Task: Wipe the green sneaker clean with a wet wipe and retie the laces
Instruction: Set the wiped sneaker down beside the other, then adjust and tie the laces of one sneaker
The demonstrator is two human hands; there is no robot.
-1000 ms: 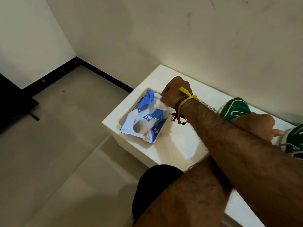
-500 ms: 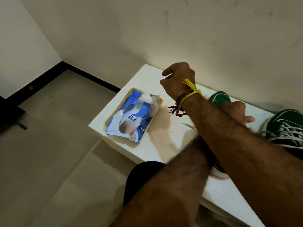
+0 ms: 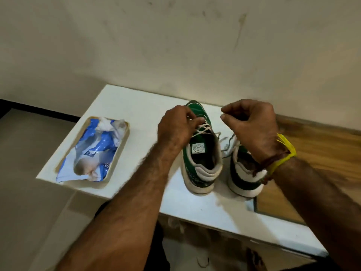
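Observation:
Two green sneakers with white soles stand heels toward me on the white table [image 3: 136, 106]. My left hand [image 3: 175, 128] is over the left green sneaker [image 3: 203, 173], and its fingertips pinch the white laces [image 3: 203, 128] near the top eyelets. My right hand [image 3: 252, 124] hovers over the second sneaker [image 3: 244, 182] with fingers curled and thumb pressed to forefinger; loose lace strands run under its palm. A blue wet wipe pack [image 3: 97, 149] lies in a shallow tray [image 3: 119, 153] at the left, with a crumpled used wipe [image 3: 109, 124] on its far end.
The table backs onto a stained pale wall. A wooden surface [image 3: 322, 153] adjoins it on the right. The tray sits close to the table's left front corner, and the floor drops away to the left. My knees are under the near edge.
My right hand left the wipe pack and swung right above the sneakers, uncrossing my arms. My left hand moved onto the left sneaker's laces. The view turned right.

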